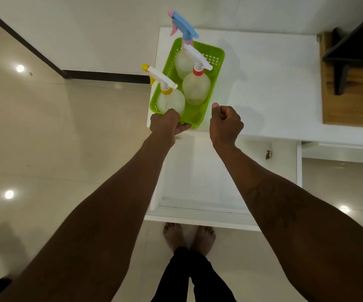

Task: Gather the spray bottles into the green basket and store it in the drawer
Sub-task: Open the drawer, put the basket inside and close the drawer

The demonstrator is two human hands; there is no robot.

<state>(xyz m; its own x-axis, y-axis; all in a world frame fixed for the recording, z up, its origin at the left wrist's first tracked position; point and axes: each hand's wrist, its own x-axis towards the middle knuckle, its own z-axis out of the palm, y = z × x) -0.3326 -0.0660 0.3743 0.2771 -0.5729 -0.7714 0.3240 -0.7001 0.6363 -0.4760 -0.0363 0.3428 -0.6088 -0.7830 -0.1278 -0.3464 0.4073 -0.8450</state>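
A green basket (216, 62) stands on the white cabinet top (274, 83) near its left front corner. Three spray bottles stand in it: one with a yellow collar (172, 100) at the near left, one with an orange collar (196, 87) in the middle, one with a blue and pink trigger head (182, 27) at the far end. My left hand (167, 124) grips the basket's near left corner. My right hand (225, 125) hovers just right of the basket's near end, fingers curled in, holding nothing. Below both hands a white drawer (198, 177) is pulled out.
A wooden board (350, 101) with a black frame (354, 51) on it sits at the right of the cabinet top. A small wrapper (268, 154) lies inside the drawer at its right. My bare feet (189, 235) stand on the tiled floor before the drawer front.
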